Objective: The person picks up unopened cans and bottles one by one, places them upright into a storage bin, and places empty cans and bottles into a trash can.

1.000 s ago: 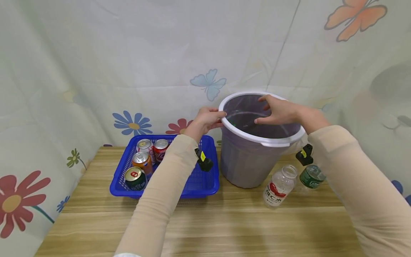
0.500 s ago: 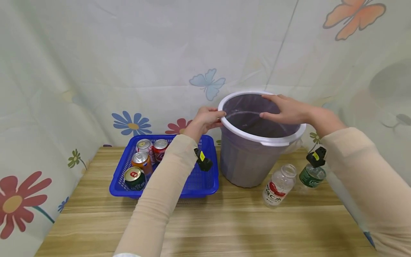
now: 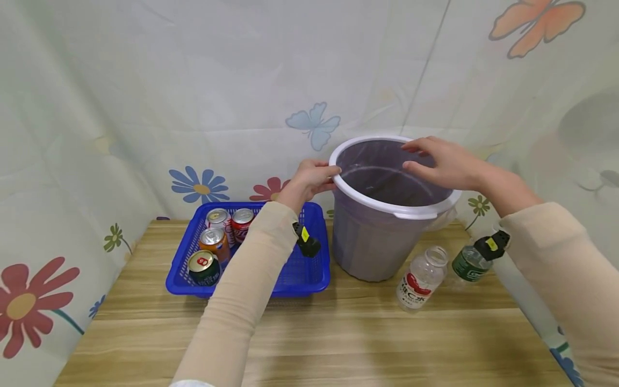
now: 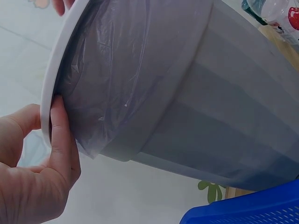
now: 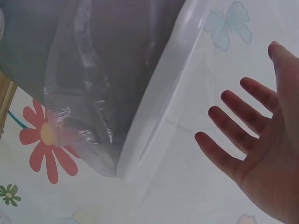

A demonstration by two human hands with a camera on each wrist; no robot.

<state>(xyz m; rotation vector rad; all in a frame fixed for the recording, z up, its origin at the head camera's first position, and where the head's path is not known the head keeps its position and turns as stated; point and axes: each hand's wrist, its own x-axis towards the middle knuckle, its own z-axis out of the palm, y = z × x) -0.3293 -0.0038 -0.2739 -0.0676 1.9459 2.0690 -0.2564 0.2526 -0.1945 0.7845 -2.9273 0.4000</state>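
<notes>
A grey trash can [image 3: 369, 242] with a white rim stands on the table, lined with a thin clear bag [image 4: 107, 70] whose edge hangs outside below the rim. My left hand [image 3: 313, 180] pinches the rim at its left side, thumb over the top and fingers beneath, as the left wrist view shows. Over the right part of the opening is my right hand [image 3: 447, 161], holding nothing, its fingers spread in the right wrist view. To the can's right stand a clear bottle with a cherry label [image 3: 419, 279] and a green-labelled bottle [image 3: 469, 264], both uncapped or partly hidden at the top.
A blue plastic basket [image 3: 321, 263] sits left of the can. In its left half are several drink cans, among them an orange can [image 3: 215, 243] and a dark green can [image 3: 204, 269]. A patterned curtain [image 3: 242, 80] hangs close behind the table.
My right hand has moved right and slightly up, from inside the can's opening towards its right rim. The left hand keeps its grip on the rim.
</notes>
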